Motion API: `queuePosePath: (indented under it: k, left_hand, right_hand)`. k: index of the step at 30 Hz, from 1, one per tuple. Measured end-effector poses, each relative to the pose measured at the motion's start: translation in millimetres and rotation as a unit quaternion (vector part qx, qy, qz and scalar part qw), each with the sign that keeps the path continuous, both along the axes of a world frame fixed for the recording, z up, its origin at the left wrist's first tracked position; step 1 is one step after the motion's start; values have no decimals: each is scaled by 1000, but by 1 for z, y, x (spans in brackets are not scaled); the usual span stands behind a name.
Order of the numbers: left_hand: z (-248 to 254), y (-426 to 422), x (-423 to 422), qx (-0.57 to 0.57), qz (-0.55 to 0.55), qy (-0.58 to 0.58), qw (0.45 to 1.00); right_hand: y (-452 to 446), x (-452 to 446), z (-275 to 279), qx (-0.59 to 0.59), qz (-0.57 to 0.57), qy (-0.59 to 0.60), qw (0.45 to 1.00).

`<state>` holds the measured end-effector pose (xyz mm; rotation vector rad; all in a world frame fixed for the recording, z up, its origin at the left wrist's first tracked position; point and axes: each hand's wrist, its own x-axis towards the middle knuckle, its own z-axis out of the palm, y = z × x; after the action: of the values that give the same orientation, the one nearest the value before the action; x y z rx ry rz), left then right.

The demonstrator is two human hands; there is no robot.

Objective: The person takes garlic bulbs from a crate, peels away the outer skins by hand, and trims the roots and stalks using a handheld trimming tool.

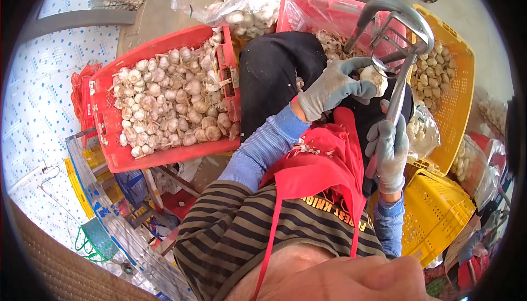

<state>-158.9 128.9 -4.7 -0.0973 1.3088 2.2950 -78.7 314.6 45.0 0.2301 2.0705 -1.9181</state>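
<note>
Wearing a grey glove, my left hand (337, 88) pinches a white garlic bulb (373, 81) between thumb and fingers. The bulb sits against the ring-shaped part of a metal cutting tool (403, 81). Gloved too, my right hand (390, 150) is wrapped round the tool's lower handle, below the bulb. The tool's curved frame (409, 13) rises above both hands. Bits of garlic skin lie on the red apron (318, 158) across my lap.
Left of my legs stands a red crate (159, 155) full of garlic bulbs. Ahead are a plastic bag of garlic (247, 4) and another red crate (324, 4) with skins. Yellow crates (464, 81) stand on the right, one holding bulbs.
</note>
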Motion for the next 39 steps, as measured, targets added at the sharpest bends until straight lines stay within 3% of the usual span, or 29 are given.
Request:
queuePosePath:
  k: [18, 27, 36, 39]
  left_hand:
    - [22, -5, -15, -150, -47, 16, 987]
    - [-6, -3, -7, 80, -21, -61, 995]
    - [-20, 2, -4, 177, -9, -57, 983]
    - [-21, 9, 0, 150, 45, -98, 983]
  right_hand:
    - [1, 0, -11, 63, 14, 39, 997]
    - [5, 0, 22, -27, 9, -54, 998]
    - [4, -4, 31, -10, 10, -75, 997]
    - [4, -3, 27, -4, 15, -60, 998]
